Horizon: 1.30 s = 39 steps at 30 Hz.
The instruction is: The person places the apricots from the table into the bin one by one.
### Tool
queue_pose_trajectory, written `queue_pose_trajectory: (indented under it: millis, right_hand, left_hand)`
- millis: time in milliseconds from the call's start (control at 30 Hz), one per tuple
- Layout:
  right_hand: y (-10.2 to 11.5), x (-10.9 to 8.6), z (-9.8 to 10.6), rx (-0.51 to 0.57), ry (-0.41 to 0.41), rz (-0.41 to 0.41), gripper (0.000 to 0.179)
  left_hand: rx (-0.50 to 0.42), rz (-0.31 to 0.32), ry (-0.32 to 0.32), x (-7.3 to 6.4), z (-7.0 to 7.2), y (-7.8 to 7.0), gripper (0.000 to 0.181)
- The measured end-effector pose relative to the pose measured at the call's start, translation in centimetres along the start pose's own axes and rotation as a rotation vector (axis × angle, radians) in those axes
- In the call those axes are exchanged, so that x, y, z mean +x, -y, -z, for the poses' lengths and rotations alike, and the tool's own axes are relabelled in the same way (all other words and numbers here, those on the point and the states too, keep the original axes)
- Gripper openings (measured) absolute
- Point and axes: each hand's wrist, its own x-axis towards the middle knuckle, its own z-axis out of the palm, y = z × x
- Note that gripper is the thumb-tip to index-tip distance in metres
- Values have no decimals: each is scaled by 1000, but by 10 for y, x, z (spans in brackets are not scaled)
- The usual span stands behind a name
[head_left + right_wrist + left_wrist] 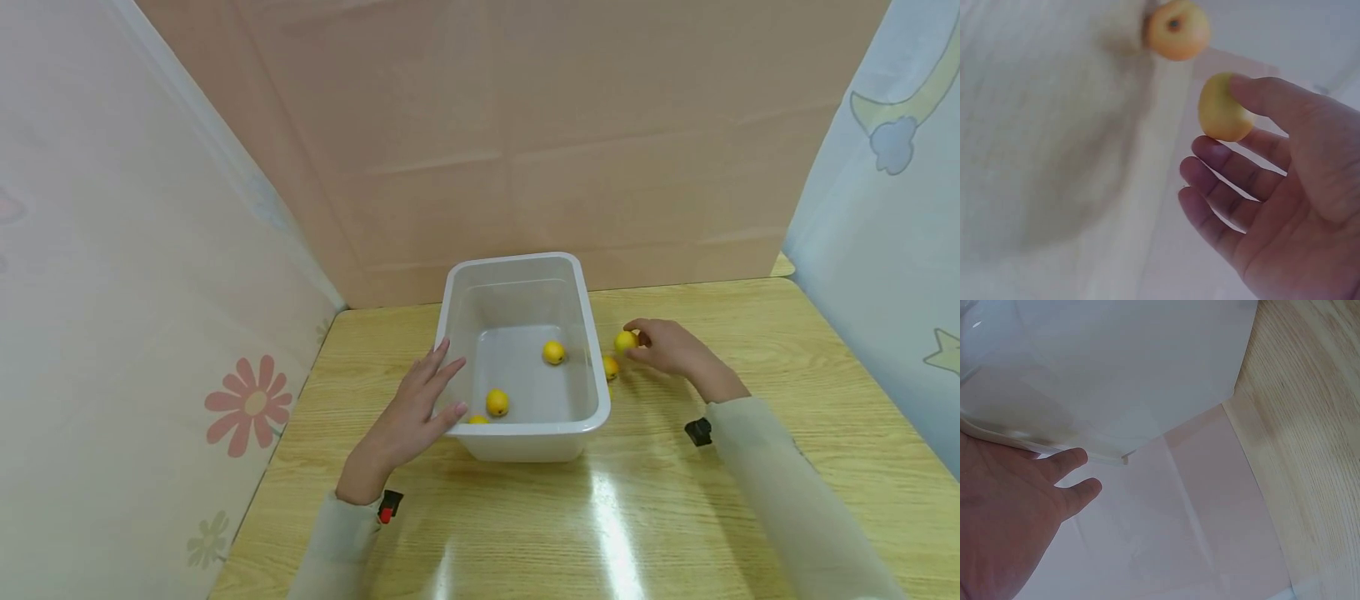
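Note:
A white plastic bin stands on the table, with several small yellow-orange fruits inside, such as one fruit near its right wall and another fruit nearer the front. My left hand lies at the bin's front left rim, fingers spread and fairly straight; the left wrist view shows the palm by the bin's rim. To the right of the bin, my right hand pinches a small yellow fruit between thumb and forefinger. An orange-tinged fruit with a dark stem spot sits close by.
The wooden table extends around the bin. Just below the orange-tinged fruit, a sliver of another yellow fruit shows beside the bin's right wall. A pinkish sheet hangs behind, and patterned cloths flank both sides.

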Motion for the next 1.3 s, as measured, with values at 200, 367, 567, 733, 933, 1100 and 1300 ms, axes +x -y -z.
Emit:
queue_pose_trajectory:
  millis: [200, 367, 567, 733, 933, 1100, 1300]
  right_hand:
    - [22, -6, 20, -11, 0, 24, 48]
    - [43, -15, 38, -12, -34, 56, 45]
    - [64, -24, 54, 3, -84, 103, 40]
    - [78, -33, 65, 0, -110, 119, 40]
    - [94, -40, 74, -10, -128, 137, 42]
    - [110, -47, 80, 1, -132, 160, 40]
    - [128, -53, 82, 16, -128, 200, 39]
  left_hand:
    - [-1, 8, 3, -1, 0, 0, 63]
    - [-4, 11, 4, -1, 0, 0, 63]
    - [-3, 15, 8, -1, 1, -1, 63]
    - [-8, 18, 8, -1, 1, -1, 63]
    - [-5, 15, 7, 0, 1, 0, 64]
    - [-8, 19, 15, 1, 2, 0, 64]
    - [-3, 21, 16, 1, 2, 1, 65]
